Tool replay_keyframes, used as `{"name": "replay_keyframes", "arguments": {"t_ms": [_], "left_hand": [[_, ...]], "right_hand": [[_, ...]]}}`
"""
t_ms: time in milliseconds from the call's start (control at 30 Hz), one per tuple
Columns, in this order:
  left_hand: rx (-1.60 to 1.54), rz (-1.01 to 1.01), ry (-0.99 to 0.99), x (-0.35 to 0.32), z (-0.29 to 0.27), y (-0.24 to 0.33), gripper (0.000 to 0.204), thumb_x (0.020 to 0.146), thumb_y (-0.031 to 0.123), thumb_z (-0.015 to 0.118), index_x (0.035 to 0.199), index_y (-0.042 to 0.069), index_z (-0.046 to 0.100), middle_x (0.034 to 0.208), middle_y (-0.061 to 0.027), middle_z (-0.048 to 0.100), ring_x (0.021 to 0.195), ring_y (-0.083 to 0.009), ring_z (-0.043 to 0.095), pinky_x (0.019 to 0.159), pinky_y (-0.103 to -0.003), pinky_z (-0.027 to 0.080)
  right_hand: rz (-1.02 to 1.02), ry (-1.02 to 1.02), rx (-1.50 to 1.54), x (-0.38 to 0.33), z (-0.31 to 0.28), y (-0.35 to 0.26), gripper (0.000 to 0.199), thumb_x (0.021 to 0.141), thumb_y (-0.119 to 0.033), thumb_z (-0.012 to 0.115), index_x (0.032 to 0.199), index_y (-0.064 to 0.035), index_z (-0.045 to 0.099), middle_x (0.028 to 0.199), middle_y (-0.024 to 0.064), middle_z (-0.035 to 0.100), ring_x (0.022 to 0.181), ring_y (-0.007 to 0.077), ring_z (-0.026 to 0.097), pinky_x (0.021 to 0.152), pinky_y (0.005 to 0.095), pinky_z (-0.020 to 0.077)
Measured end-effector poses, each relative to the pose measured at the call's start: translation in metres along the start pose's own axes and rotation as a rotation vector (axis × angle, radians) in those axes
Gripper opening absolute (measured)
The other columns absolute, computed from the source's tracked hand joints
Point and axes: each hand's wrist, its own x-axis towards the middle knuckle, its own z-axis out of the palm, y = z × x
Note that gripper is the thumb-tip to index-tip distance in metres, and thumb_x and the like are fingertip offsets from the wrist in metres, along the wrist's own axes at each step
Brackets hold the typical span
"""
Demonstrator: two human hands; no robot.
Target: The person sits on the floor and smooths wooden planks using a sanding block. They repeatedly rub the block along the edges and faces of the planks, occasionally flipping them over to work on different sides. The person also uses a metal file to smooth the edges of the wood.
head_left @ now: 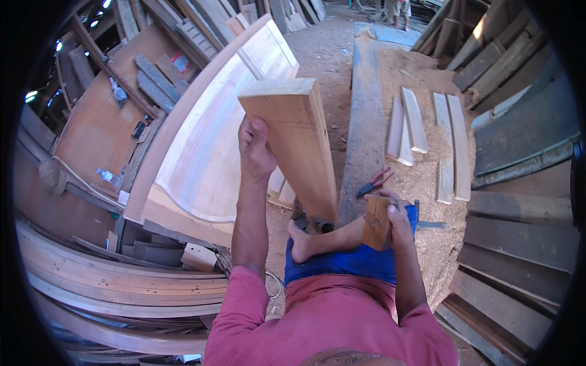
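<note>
My left hand point(257, 151) is closed on the left edge of a long, thick wooden board point(292, 137). The board is held up and tilted, its upper end broad toward me and its lower end down near my foot. Dark pencil-like marks cross its face. In my right hand point(400, 227) is a small brown wooden block point(376, 223), gripped along its right side above my lap. Just beyond that hand, a pair of pliers point(375, 183) with red handles lies on the long worn plank point(365, 110).
Several pale cut wood pieces point(459, 146) lie on the sawdust at right. A large pale panel point(213, 134) leans at left, near stacked curved boards point(122, 287). Dark planks point(519, 244) line the right side. A plastic bottle point(110, 177) lies far left. Another person's legs show far off.
</note>
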Motion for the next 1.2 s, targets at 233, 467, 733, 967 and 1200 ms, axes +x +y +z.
{"name": "replay_keyframes", "arguments": {"t_ms": [233, 467, 733, 967, 1200], "left_hand": [[-0.142, -0.446, 0.095, -0.009, -0.025, 0.019, 0.079, 0.101, 0.072, 0.047, 0.142, 0.005, 0.056, 0.114, -0.0103, 0.069, 0.106, -0.0248, 0.069, 0.094, -0.040, 0.058], [-0.134, -0.681, 0.204, -0.059, -0.012, -0.058, 0.074, 0.104, 0.072, 0.043, 0.133, 0.008, 0.065, 0.108, -0.0079, 0.070, 0.092, -0.0182, 0.070, 0.078, -0.038, 0.061], [-0.253, -0.675, 0.159, -0.067, 0.001, -0.087, 0.068, 0.109, 0.061, 0.040, 0.140, 0.004, 0.061, 0.119, -0.0094, 0.070, 0.106, -0.0183, 0.068, 0.092, -0.035, 0.057], [0.035, -0.517, 0.126, -0.071, 0.028, -0.066, 0.066, 0.114, 0.055, 0.034, 0.140, 0.000, 0.060, 0.125, -0.0109, 0.069, 0.110, -0.0180, 0.066, 0.096, -0.033, 0.054], [-0.047, -0.617, 0.149, -0.074, 0.023, -0.069, 0.065, 0.116, 0.051, 0.027, 0.136, -0.001, 0.061, 0.123, -0.0120, 0.069, 0.110, -0.0181, 0.066, 0.096, -0.035, 0.054]], "right_hand": [[0.050, 0.076, 0.009, 0.020, 0.027, 0.006, 0.054, 0.107, -0.029, 0.056, 0.151, -0.0005, 0.042, 0.132, 0.0151, 0.065, 0.112, 0.0208, 0.067, 0.094, 0.0342, 0.0571], [-0.246, -0.029, -0.213, 0.054, 0.086, -0.015, 0.062, 0.110, -0.026, 0.052, 0.162, 0.0009, 0.034, 0.141, 0.0115, 0.059, 0.127, 0.0173, 0.058, 0.110, 0.0308, 0.0439], [-0.555, 0.020, -0.392, 0.064, 0.172, -0.057, 0.071, 0.105, -0.028, 0.059, 0.162, 0.0046, 0.031, 0.153, 0.0193, 0.049, 0.139, 0.0254, 0.050, 0.119, 0.0370, 0.0354], [-0.652, 0.039, -0.588, 0.056, 0.169, -0.041, 0.068, 0.106, -0.025, 0.055, 0.159, 0.0082, 0.029, 0.148, 0.0272, 0.050, 0.137, 0.0330, 0.051, 0.119, 0.0437, 0.0364], [-0.669, 0.098, -0.686, 0.096, 0.178, -0.080, 0.062, 0.104, -0.027, 0.056, 0.154, 0.0044, 0.036, 0.144, 0.0273, 0.052, 0.134, 0.0330, 0.052, 0.115, 0.0443, 0.0384]]}}
